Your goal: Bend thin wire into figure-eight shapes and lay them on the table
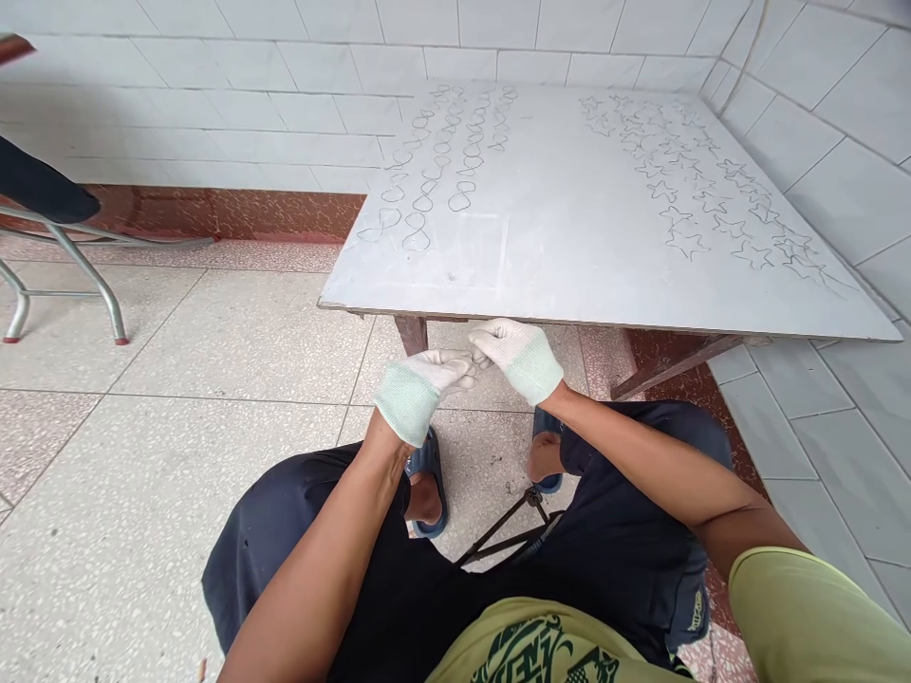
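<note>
Evidently, the gloved left hand (436, 373) and gloved right hand (509, 349) are meeting just in front of the near edge of the counter (569, 247). On each hand the fingers are curling close together, the tips nearly touching the other hand's; whether they are clamping on anything thin is impossible to tell, since the gloves are covering the spot. On the counter, thin wire loops (462, 195) are lying in rows to the left and wire stars (687, 245) are crowding to the right, overlapping so much that single outlines are blurring, and the farthest are fading into the pale surface. Below, a dark folding frame (532, 497) is mostly hiding behind the person's legs. At the far left, the picture's edge is cutting off a metal stool (100, 275) and a dark, unclear shape (43, 185) above it.
</note>
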A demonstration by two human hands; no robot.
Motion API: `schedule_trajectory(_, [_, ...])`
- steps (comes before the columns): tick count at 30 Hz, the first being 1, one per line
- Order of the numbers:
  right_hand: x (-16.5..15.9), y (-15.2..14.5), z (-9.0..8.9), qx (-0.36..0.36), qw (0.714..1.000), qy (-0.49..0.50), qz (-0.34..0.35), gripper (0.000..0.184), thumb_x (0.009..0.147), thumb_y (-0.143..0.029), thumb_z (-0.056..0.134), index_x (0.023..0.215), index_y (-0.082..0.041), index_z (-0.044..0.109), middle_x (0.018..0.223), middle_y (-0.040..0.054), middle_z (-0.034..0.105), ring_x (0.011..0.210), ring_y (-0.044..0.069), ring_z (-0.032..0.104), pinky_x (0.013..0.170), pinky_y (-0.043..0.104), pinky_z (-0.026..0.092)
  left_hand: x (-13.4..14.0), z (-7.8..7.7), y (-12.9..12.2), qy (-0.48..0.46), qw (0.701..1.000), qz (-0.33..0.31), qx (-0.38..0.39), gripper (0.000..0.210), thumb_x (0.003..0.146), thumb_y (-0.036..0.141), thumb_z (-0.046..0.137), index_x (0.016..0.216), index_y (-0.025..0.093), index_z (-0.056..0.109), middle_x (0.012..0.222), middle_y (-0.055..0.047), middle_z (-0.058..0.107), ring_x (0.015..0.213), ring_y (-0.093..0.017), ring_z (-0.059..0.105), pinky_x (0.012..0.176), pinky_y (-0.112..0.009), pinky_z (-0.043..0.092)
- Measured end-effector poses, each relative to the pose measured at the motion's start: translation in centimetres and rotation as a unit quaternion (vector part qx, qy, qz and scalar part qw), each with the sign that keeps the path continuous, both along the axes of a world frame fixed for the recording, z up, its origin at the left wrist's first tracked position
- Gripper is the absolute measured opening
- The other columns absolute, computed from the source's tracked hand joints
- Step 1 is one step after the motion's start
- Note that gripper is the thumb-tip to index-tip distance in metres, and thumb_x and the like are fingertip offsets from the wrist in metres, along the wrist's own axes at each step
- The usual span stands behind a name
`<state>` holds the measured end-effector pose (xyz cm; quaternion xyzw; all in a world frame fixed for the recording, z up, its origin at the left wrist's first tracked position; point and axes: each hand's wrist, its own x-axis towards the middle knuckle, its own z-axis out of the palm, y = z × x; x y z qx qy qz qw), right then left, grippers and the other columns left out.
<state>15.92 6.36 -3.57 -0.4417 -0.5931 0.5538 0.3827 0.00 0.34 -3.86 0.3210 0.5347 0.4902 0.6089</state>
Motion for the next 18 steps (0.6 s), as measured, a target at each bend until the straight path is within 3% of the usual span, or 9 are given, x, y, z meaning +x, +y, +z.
schedule_trajectory(3, [0.0,-0.3,-0.1,0.033,0.999,-0.031,-0.010,0.016,0.093,-0.032,0.066,0.088,-0.022,0.077,0.082,-0.0025,0.079,0.075,0.013,0.073,0.073,0.026,0.058,0.4,-0.3,-0.2,-0.074,0.997,0.024,-0.019,0.037,0.058,0.030,0.100,0.078,0.016,0.073,0.079,-0.004,0.073,0.073,-0.013,0.065,0.079,-0.030,0.058])
schedule_trajectory(9, [0.1,-0.6,0.6,0.056,0.994,-0.094,0.008,0.010,0.087,-0.033,0.075,0.090,-0.025,0.080,0.096,-0.0009,0.082,0.092,0.017,0.076,0.086,0.030,0.057,0.7,-0.4,-0.6,-0.152,0.988,-0.007,0.000,0.031,0.063,0.027,0.098,0.075,0.014,0.072,0.073,-0.001,0.067,0.069,-0.012,0.063,0.095,-0.038,0.060])
schedule_trajectory(14, [0.2,-0.3,0.8,0.060,0.994,-0.091,0.028,0.012,0.088,-0.031,0.073,0.081,-0.023,0.077,0.086,-0.0024,0.080,0.086,0.016,0.075,0.084,0.028,0.055,0.8,-0.3,-0.7,-0.139,0.990,-0.005,-0.008,0.033,0.062,0.028,0.098,0.077,0.014,0.073,0.078,-0.002,0.069,0.071,-0.012,0.064,0.092,-0.037,0.060])
schedule_trajectory(18, [0.3,-0.2,0.3,0.020,0.999,-0.040,0.025,0.015,0.085,-0.034,0.075,0.079,-0.021,0.073,0.074,-0.0027,0.075,0.072,0.014,0.070,0.070,0.026,0.055,0.7,-0.2,-0.5,-0.050,0.999,-0.007,0.005,0.035,0.059,0.034,0.099,0.075,0.014,0.074,0.078,-0.004,0.071,0.071,-0.013,0.064,0.077,-0.031,0.056])
